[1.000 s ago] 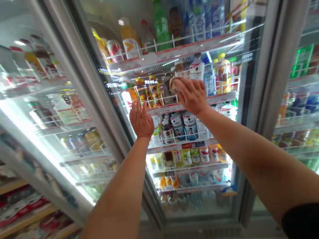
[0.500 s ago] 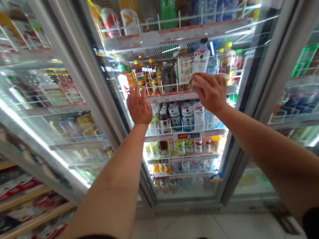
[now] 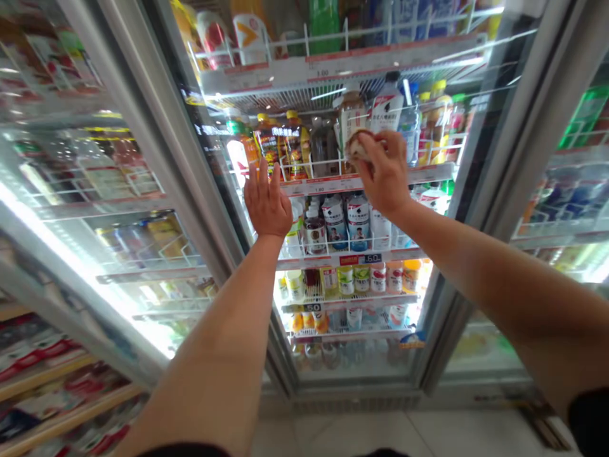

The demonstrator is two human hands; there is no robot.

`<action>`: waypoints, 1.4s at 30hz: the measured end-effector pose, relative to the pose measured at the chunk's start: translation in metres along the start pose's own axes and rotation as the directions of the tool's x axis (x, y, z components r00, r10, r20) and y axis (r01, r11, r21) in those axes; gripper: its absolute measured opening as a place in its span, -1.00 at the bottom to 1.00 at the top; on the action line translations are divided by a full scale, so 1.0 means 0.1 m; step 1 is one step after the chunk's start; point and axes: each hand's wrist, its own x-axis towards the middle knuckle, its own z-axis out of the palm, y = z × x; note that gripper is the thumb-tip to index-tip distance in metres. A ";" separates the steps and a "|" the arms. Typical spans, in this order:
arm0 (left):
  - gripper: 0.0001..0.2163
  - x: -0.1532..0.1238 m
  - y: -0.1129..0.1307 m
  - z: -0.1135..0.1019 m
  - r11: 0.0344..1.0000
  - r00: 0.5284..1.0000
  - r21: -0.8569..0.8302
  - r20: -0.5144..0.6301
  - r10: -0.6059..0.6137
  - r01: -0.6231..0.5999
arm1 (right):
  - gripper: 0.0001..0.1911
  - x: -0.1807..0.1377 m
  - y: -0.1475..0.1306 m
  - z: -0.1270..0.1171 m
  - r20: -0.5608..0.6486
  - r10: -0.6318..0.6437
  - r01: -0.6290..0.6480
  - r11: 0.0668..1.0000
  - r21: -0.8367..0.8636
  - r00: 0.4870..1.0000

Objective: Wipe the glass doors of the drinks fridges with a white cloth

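Observation:
A glass door (image 3: 352, 365) of a drinks fridge stands in front of me, closed, with lit shelves of bottles behind it. My left hand (image 3: 267, 200) lies flat against the glass on the left side, fingers stretched upward. Toward the upper middle of the pane, my right hand (image 3: 387, 174) is closed on a crumpled light cloth with a brownish edge (image 3: 360, 146). The cloth is at the glass, in front of a bottle with a pale label (image 3: 352, 117). Part of the cloth is hidden by the fingers.
Metal frames (image 3: 157, 127) border the door, with further fridge doors to the left and right. At the lower left, wooden shelves (image 3: 71, 419) hold packaged goods. Pale floor tiles (image 3: 342, 435) lie below the fridge.
My right hand has moved a little to the left with the cloth, and its wrist has turned. My left hand has stayed in place on the glass.

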 end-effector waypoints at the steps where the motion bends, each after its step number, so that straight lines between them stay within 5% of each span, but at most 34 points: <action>1: -0.49 0.00 -0.01 0.00 1.000 1.000 0.009 -0.013 0.013 -0.013 | -0.56 0.03 -0.11 0.08 0.040 -0.040 0.039 0.999 0.028 0.998; 8: -0.38 -0.06 -0.08 0.04 0.983 0.983 0.062 -0.048 0.177 -0.174 | -0.52 0.01 -0.81 0.53 0.330 -0.326 0.286 0.944 0.163 0.886; 11: -0.46 -0.08 -0.10 0.04 0.967 0.969 0.059 0.003 0.249 -0.248 | -0.50 0.01 -0.79 0.55 0.375 -0.425 0.340 0.900 0.272 0.824; 14: -0.53 -0.06 -0.09 0.00 0.974 0.973 0.001 0.059 0.225 -0.226 | -0.45 0.10 -0.49 0.33 0.363 -0.501 0.393 0.857 0.333 0.785; 19: -0.51 -0.05 -0.06 -0.03 0.986 0.983 -0.036 0.081 0.167 -0.164 | -0.35 0.18 0.23 -0.17 0.364 -0.324 0.301 0.946 0.121 0.873; 22: -0.44 -0.07 -0.07 0.00 0.990 0.990 -0.011 0.025 0.141 -0.141 | -0.36 0.05 0.47 -0.26 0.358 -0.253 0.261 0.965 0.026 0.899; 26: -0.38 -0.09 -0.05 -0.01 0.992 0.992 -0.025 0.022 0.121 -0.120 | -0.37 -0.11 0.49 -0.23 0.331 -0.209 0.230 0.973 -0.026 0.920; 29: -0.41 -0.11 0.09 -0.05 0.971 0.970 -0.042 0.056 0.237 -0.235 | -0.37 -0.13 0.46 -0.21 0.337 -0.200 0.225 0.974 -0.038 0.920; 33: -0.48 -0.22 0.41 -0.08 0.854 0.833 -0.033 0.204 0.514 -0.518 | -0.35 -0.12 0.47 -0.21 0.316 -0.204 0.227 0.973 -0.037 0.927; 37: -0.46 -0.31 0.59 -0.10 0.779 0.750 -0.045 0.243 0.615 -0.625 | -0.34 -0.13 0.48 -0.19 0.270 -0.223 0.226 0.974 0.021 0.937; 40: -0.51 -0.10 0.55 -0.12 0.788 0.749 -0.099 0.261 0.609 -0.607 | -0.33 -0.13 0.49 -0.18 0.239 -0.235 0.224 0.972 0.073 0.942; 42: -0.58 0.22 0.49 -0.14 0.849 0.800 -0.110 0.292 0.525 -0.517 | -0.33 -0.12 0.48 -0.18 0.235 -0.232 0.217 0.972 0.090 0.944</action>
